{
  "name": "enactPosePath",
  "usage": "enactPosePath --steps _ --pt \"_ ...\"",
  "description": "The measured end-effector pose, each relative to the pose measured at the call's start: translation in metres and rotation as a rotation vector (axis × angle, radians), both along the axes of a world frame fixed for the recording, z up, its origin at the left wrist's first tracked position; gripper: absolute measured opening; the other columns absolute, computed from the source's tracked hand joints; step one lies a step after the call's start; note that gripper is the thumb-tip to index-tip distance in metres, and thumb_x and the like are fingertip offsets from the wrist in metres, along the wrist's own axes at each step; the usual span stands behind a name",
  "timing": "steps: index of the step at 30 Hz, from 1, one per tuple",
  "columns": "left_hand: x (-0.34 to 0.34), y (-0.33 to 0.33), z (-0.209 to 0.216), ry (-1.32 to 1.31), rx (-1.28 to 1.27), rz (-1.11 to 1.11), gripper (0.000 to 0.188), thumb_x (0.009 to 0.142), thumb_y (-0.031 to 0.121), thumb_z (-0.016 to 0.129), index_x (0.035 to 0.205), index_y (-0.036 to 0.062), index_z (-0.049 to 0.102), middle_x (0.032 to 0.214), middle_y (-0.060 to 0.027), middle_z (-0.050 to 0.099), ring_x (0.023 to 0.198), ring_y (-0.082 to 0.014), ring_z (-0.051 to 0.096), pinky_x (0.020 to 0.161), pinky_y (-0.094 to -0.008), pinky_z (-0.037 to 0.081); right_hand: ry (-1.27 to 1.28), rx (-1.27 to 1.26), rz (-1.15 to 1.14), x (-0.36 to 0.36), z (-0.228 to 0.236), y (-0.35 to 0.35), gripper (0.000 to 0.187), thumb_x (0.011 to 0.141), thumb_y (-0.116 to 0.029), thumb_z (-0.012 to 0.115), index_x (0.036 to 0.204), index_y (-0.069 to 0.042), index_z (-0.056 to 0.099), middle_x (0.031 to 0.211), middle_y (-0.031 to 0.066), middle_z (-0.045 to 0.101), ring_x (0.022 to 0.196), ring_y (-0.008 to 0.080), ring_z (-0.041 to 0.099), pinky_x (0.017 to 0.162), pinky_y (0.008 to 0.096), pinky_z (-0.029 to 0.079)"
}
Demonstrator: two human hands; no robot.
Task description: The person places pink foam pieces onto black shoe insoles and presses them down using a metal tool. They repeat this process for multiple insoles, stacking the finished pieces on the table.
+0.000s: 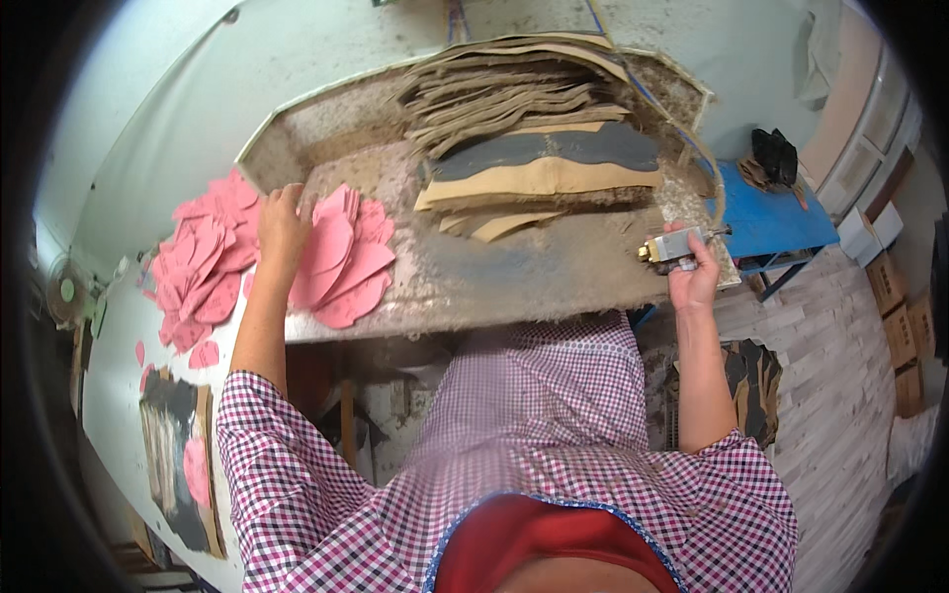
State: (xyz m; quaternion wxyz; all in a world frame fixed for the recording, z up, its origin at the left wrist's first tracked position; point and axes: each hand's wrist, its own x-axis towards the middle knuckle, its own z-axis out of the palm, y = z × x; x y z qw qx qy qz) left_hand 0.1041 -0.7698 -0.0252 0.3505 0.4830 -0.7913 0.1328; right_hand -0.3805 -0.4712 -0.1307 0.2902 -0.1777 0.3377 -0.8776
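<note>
The right hand (695,277) grips the spray gun (676,244) at the tabletop's (583,282) right edge, while the left hand (284,222), whose closure I cannot tell, may by dragging push pink pieces (326,259) over the front-left corner.

The dust-coated, pale worktop with raised edges (583,277) carries stacked long tan and dark-grey strips (544,153), apparently leather, and fanned pink leaf-shaped pieces (331,262). The adjoining white tabletop (117,420) carries heaped pink pieces (203,262) and a black-and-tan strip bundle (173,469).
</note>
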Motion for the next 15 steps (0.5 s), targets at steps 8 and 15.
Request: enactPosePath --steps 8,15 --pt "-0.187 -0.018 0.062 -0.047 -0.287 -0.612 0.058 0.085 0.030 0.072 0.134 0.0067 0.051 0.135 -0.0188 0.051 0.126 -0.0363 0.048 0.105 -0.0440 0.040 -0.003 0.017 -0.040 0.010 0.010 0.008 0.031 0.092 -0.007 0.056 0.119 0.004 0.045 0.111 0.0189 0.060 0.104 0.0332 0.061 0.089 0.0570 0.054" --pt "-0.297 -0.095 0.083 -0.171 -0.078 -0.497 0.067 0.077 0.012 0.066 0.140 0.0100 0.045 0.141 -0.0164 0.048 0.131 -0.0347 0.044 0.110 -0.0446 0.035 0.026 0.006 0.023 0.014 0.012 0.007 0.024 0.092 -0.009 0.055 0.113 0.001 0.051 0.105 0.0163 0.062 0.105 0.0292 0.061 0.089 0.0546 0.054"
